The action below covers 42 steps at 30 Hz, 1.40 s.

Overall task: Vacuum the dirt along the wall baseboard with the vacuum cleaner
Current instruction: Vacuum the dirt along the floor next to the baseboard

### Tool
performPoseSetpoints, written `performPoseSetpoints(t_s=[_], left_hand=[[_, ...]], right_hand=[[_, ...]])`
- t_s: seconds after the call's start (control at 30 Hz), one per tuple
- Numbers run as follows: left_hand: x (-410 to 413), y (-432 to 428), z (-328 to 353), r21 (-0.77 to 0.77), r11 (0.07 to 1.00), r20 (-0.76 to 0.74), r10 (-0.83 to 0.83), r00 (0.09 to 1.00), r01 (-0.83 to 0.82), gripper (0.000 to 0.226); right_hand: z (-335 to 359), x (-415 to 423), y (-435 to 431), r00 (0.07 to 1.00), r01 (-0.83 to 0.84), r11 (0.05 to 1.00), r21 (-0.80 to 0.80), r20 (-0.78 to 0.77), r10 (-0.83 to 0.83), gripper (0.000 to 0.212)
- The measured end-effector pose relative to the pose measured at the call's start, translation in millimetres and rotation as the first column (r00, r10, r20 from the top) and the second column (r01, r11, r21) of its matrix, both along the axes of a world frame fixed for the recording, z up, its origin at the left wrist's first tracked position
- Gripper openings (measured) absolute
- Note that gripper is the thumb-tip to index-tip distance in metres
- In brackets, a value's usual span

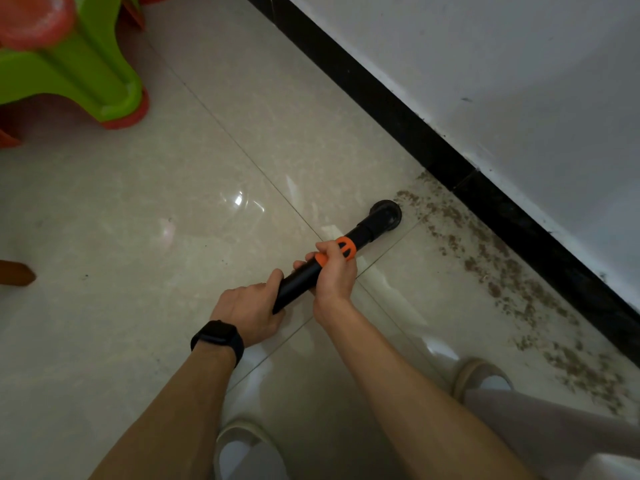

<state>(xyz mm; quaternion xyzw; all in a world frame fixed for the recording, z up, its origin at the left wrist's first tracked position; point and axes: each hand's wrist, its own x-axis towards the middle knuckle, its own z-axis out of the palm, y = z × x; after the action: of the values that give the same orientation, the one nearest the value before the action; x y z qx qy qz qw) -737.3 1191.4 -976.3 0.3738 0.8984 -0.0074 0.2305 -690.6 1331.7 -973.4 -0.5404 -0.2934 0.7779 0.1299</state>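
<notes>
- The fingers (333, 250) of my right hand (334, 271) are clenched round the black tube of the vacuum cleaner (299, 281), just behind its orange collar (347, 247).
- My left hand (249, 310), with a black watch (218, 337) on the wrist, grasps the tube's near end.
- The tube slants away to the round nozzle (386, 216), set on the floor (173, 185) at the edge of the dirt (485, 258).
- That brown dirt lies in a strip along the black baseboard (415, 133) under the white wall (519, 81).
- A green stool (86, 64) stands well apart, far left.
</notes>
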Motion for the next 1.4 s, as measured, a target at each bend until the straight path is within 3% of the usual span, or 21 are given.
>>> performPoseSetpoints(t_s=[0.57,1.2,1.4], left_hand=[[1,43,2,0.031,0.999,-0.061,0.038,0.997,-0.037,0.035],[2,114,-1,0.024,0.998,-0.264,-0.055,0.963,0.064,0.034],[-5,112,-10,0.075,0.997,-0.216,-0.011,0.976,0.028,0.033]], right_hand=[[-5,-15,38,0.999,0.042,0.998,0.038,-0.005,-0.042,0.017],[1,-19,105,0.985,0.159,0.987,0.028,-0.067,-0.157,0.011],[-4,-27,104,0.989,0.134,0.991,0.029,-0.067,-0.131,0.01]])
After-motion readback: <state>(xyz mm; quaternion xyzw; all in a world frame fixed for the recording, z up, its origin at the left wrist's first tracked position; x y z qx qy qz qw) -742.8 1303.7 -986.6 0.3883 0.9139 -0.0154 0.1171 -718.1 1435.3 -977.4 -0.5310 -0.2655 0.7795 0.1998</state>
